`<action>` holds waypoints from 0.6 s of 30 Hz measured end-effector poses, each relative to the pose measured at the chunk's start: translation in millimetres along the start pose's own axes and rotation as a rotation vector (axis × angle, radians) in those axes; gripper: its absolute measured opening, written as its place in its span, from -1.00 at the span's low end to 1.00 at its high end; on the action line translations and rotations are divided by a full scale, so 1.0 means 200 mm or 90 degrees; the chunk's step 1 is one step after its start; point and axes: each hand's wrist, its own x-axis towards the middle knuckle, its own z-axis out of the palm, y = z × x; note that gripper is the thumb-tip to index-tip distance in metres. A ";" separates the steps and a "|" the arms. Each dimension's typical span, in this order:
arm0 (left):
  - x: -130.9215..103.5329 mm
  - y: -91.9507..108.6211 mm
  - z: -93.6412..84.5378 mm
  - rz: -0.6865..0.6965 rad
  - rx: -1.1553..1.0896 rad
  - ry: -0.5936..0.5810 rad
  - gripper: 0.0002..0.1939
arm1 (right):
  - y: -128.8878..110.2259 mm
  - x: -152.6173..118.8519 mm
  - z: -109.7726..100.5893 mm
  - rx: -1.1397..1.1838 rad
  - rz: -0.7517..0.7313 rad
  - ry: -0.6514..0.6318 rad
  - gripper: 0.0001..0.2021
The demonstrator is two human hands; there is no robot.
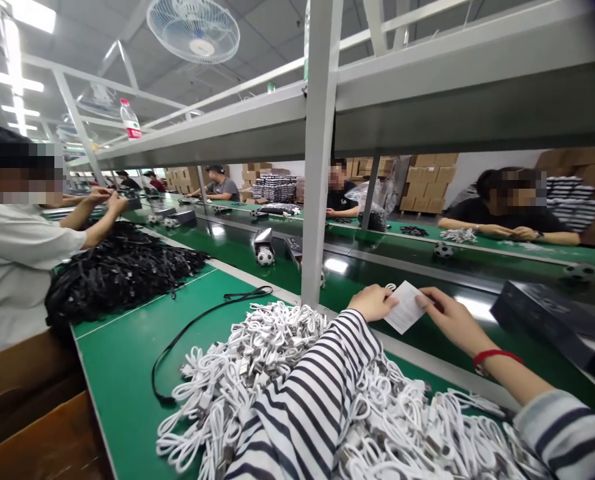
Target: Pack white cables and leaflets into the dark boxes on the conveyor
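Note:
A small white printed leaflet (pixel 404 313) is held up over the far edge of my bench. My left hand (pixel 372 303) pinches its left side, and a loop of white cable (pixel 390 287) pokes out beside those fingers. On the opposite corner, the thumb and fingers of my right hand (pixel 445 312) are closed on the paper. Below my forearms spreads a big heap of bundled white USB cables (pixel 272 340), partly hidden by my striped left sleeve. A black lanyard (pixel 187 327) lies curved on the green bench top to the left of the heap.
Beyond my bench, a dark conveyor carries small soccer balls (pixel 265 257) and dark boxes (pixel 552 327). A metal post (pixel 317 200) rises close ahead under an overhead shelf. A person at left works by a pile of black straps (pixel 127 267). Several people sit across the line.

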 end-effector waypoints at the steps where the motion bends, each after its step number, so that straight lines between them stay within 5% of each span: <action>1: 0.00 0.00 0.00 -0.003 0.005 0.005 -0.70 | 0.00 0.00 0.01 0.000 0.003 -0.004 -0.64; 12: -0.01 -0.01 0.00 0.037 -0.090 0.054 -0.70 | 0.02 0.01 0.00 -0.028 -0.010 0.030 -0.71; 18: 0.01 -0.07 0.01 0.000 -0.123 0.079 -0.42 | 0.01 0.01 0.00 -0.070 -0.029 0.099 -0.69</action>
